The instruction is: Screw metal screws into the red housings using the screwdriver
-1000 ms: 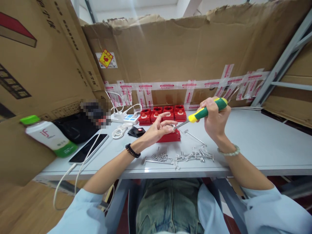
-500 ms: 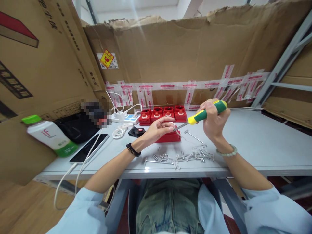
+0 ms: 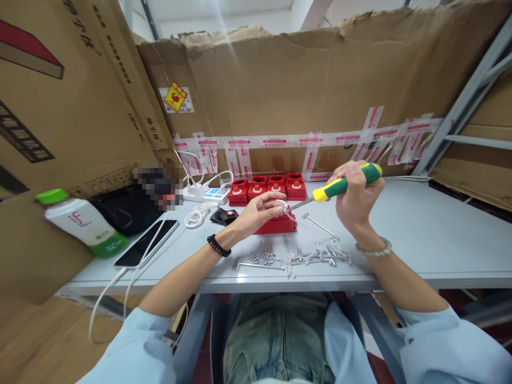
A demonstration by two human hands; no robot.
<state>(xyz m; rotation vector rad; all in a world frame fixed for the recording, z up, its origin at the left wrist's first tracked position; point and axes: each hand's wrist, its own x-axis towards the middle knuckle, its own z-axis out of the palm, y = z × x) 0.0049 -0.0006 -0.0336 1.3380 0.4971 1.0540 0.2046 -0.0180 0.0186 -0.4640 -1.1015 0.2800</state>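
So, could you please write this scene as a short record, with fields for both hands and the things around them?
left hand: appears to pinch a thin white strip, above a red block
right hand: grips the green-and-yellow tool
tool tip: at the left fingertips; exact contact unclear
behind the hands: four red pieces in a row
front of table: small metal pieces
left side: bottle, phone
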